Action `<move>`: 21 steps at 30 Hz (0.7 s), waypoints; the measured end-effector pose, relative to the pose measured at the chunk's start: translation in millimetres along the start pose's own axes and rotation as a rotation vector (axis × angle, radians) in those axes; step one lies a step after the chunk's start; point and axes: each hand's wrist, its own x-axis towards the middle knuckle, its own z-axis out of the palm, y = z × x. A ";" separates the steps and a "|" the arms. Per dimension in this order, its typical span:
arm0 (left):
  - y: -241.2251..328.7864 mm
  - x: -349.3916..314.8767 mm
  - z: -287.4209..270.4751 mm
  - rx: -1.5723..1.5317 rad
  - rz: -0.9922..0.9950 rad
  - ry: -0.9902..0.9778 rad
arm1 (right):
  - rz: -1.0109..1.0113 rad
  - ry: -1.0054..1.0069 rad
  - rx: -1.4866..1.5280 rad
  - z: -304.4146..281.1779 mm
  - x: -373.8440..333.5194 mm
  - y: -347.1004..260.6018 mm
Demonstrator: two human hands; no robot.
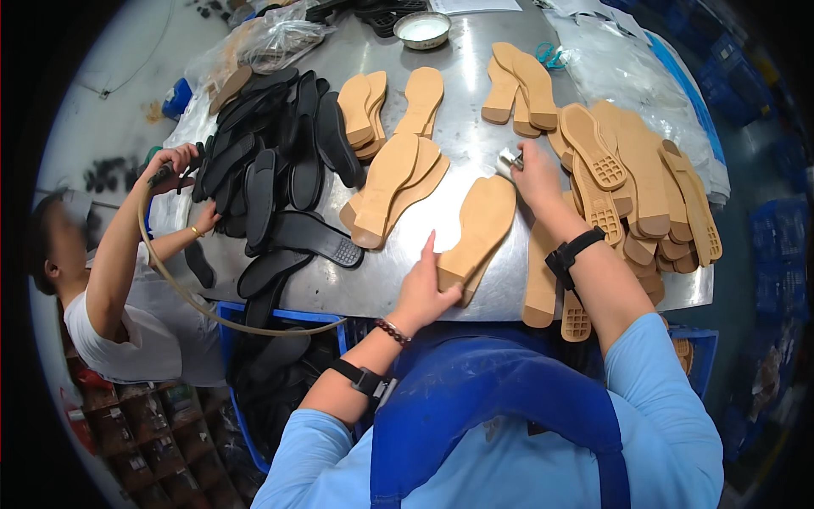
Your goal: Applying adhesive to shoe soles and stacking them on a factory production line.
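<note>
My left hand grips the heel end of a tan shoe sole, index finger stretched along its left edge and thumb at the heel. Another tan sole shows partly beneath it. Just beyond the toe end, the fingers of my right hand are closed on a small white object whose kind I cannot make out. To the left lies a small stack of tan soles. A large heap of tan soles, some showing gridded heels, is at the right, beside my right forearm.
Black soles are piled at the left of the metal table. A co-worker's hand holds a tool with a hose. A bowl stands at the back. Blue crates sit below the front edge.
</note>
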 end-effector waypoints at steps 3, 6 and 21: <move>-17.8 7.4 -29.0 -0.621 -0.133 0.183 | 0.182 0.118 0.283 -22.5 -15.0 -28.9; -13.1 16.5 -52.3 -1.000 -0.121 0.264 | 0.309 -0.058 0.502 -27.9 -72.2 -53.3; -6.2 -14.1 20.6 -0.010 0.093 0.106 | -0.148 -0.006 0.069 36.7 -7.7 -14.5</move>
